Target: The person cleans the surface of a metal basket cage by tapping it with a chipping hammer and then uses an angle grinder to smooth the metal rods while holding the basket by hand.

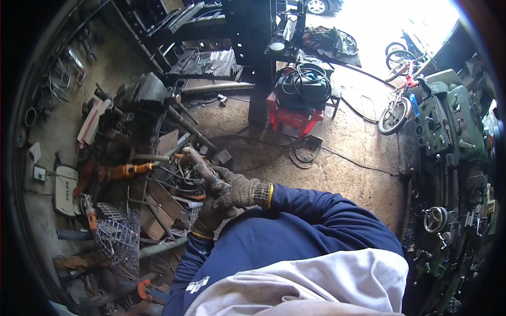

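Note:
Both my hands wear grey knitted work gloves with yellow cuffs and come together in front of my body. My right hand (pixel 242 191) is closed around the lower part of a thick, worn metal shaft (pixel 198 165), which slants up and to the left. Just below it, my left hand (pixel 210 217) is closed at the shaft's lower end, its fingers partly hidden by the right hand. The shaft's rounded far end sticks out over a cluttered workbench. An orange power tool (pixel 126 171) lies on that bench, left of the shaft.
Scrap metal, pipes and a wire rack (pixel 117 231) crowd the left side. Ahead, a red plastic stool (pixel 303 122) carries a dark machine with coiled cable; more cable (pixel 303 154) lies on the floor. A green lathe-like machine (pixel 461 118) lines the right, near a bicycle (pixel 394 115).

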Tool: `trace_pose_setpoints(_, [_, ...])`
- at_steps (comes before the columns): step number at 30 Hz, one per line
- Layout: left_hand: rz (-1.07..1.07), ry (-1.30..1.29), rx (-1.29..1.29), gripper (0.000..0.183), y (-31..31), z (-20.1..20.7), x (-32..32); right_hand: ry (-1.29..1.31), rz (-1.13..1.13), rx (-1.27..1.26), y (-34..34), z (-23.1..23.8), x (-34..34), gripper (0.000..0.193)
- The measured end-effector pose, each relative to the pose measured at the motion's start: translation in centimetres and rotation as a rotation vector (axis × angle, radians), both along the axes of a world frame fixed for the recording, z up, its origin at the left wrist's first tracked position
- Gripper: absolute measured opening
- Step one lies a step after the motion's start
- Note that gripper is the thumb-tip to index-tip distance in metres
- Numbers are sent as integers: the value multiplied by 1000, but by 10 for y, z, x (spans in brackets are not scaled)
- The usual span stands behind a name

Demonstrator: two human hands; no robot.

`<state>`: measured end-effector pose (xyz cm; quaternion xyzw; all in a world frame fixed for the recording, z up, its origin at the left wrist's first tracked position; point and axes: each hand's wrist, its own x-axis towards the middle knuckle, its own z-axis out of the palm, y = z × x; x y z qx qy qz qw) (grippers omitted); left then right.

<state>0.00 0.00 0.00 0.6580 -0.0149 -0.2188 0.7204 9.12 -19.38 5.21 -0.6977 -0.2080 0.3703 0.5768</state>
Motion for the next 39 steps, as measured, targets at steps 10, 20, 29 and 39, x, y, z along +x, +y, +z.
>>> trace_pose_setpoints(10, [152, -224, -187, 47, -55, -50, 84, -67, -228, -218, -5, -26, 87, 70])
trace_pose_setpoints(20, [226, 163, -898, 59, -66, -3, 157, -166, -220, -453, 4, -13, 155, 97])
trace_pose_setpoints(29, [68, 294, -375, 54, -61, -43, 244, -114, -261, -484, -23, -45, 226, 98])
trace_pose_setpoints(39, [71, -323, 567, 47, -142, 71, 441, 369, -565, -225, -165, -160, 330, 98])
